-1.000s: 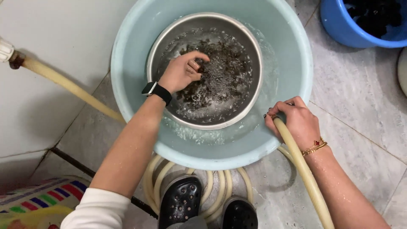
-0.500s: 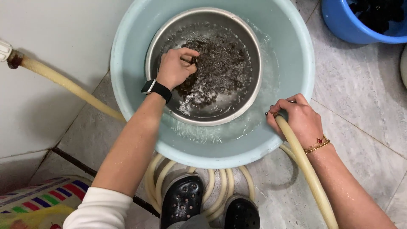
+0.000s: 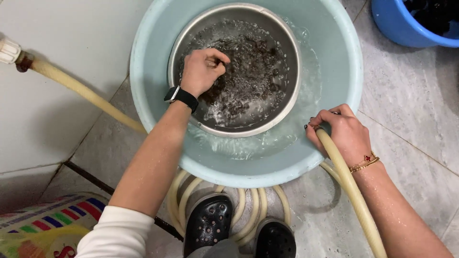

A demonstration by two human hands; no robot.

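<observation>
L hand (image 3: 203,71) in bowl (image 3: 287,102), R hand (image 3: 342,131) on hose (image 3: 351,188)

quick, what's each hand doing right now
Left hand: fingers curled in the metal bowl, whether gripping cannot be told.
Right hand: closed on the hose.

Metal bowl (image 3: 234,71) inside the tub (image 3: 334,62), toward its far left wall, water around and in it. Left hand (image 3: 202,70) in the bowl's left half, among small dark pieces (image 3: 258,71). Right hand (image 3: 342,131) on the tub's near right rim, closed around a hose (image 3: 351,191). Hose coils (image 3: 229,205) on the floor (image 3: 411,110) under the tub's near edge, two shoes (image 3: 239,231) just before them. Second bucket (image 3: 411,24) at the floor's far right corner.
</observation>
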